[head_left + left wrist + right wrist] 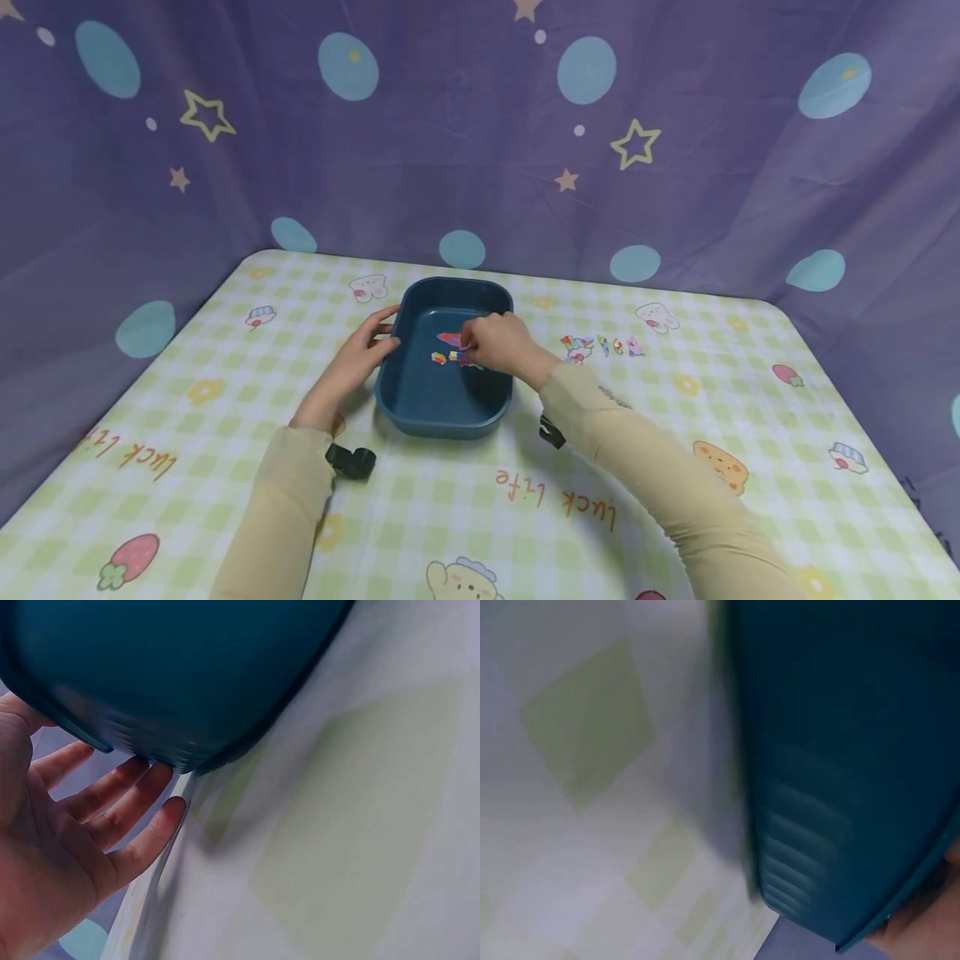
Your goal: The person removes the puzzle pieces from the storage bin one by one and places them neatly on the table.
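A dark blue rectangular bin [442, 429] stands on the table. My left hand [354, 367] grips its left side, thumb at the rim; the left wrist view has the fingers of this hand [90, 817] against the outer wall of the bin [180, 675]. Reaching over the right rim, my right hand [504, 342] has its fingers bent down inside, with a small red shiny piece [450, 339] at the fingertips. Beside and under them lie other colourful pieces [438, 358]. In the right wrist view the bin [840, 787] hides the fingertips.
To the right of the bin several small shiny pieces [603, 346] lie in a row on the green-and-white checked tablecloth [420, 517]. A purple curtain [480, 167] with stars and ovals hangs behind the table.
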Tool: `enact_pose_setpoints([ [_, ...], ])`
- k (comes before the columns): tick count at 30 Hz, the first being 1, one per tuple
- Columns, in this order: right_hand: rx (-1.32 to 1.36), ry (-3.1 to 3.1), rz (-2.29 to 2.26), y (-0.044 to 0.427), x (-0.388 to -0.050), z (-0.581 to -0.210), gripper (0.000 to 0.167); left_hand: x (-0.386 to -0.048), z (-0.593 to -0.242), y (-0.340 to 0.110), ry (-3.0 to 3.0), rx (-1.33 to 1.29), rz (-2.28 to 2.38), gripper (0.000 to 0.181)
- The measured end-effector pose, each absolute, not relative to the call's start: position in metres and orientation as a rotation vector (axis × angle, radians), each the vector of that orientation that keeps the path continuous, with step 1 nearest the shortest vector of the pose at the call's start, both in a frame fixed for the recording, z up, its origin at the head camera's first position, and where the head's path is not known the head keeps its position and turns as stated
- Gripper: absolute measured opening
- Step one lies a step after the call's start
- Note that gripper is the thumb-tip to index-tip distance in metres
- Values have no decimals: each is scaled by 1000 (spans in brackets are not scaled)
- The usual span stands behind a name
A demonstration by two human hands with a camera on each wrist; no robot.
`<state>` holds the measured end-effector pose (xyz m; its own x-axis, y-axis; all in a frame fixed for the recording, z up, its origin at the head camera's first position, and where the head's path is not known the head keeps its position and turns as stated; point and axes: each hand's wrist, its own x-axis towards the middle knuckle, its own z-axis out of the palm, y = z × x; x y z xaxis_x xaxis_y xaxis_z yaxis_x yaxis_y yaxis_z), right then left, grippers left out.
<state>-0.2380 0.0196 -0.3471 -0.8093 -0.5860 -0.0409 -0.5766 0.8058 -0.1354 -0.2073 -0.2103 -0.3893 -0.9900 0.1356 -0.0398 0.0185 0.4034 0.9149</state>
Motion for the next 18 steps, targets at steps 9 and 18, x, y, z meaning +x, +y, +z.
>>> enact_pose_setpoints([
  [9,-913,2929,-9,12,-241,-358,18,-208,-388,-209,2542,161,1652,55],
  [18,-883,2944,41,9,-240,-361,14,-207,-389,-210,2537,149,1654,55],
])
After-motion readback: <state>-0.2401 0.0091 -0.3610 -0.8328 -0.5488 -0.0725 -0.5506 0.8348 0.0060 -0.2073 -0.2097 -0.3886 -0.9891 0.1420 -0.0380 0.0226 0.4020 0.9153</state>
